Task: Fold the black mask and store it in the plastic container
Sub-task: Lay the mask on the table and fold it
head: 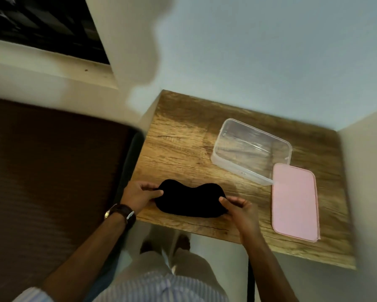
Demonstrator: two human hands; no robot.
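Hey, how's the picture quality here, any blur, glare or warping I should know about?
Head view: edges smeared and bent by the wide lens, worst along the right wall; a blurred pale patch blots the top centre; soft glare on the clear plastic container and on the wooden table; the black mask reads as a flat silhouette with no fabric detail; both hands, left hand and right hand, stay fairly sharp.

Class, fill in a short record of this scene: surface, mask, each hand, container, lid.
surface: wooden table
mask: black mask, flat and unfolded near the front edge
left hand: pinching the mask's left end
right hand: pinching the mask's right end
container: clear plastic container, open, empty
lid: pink lid, flat beside the container
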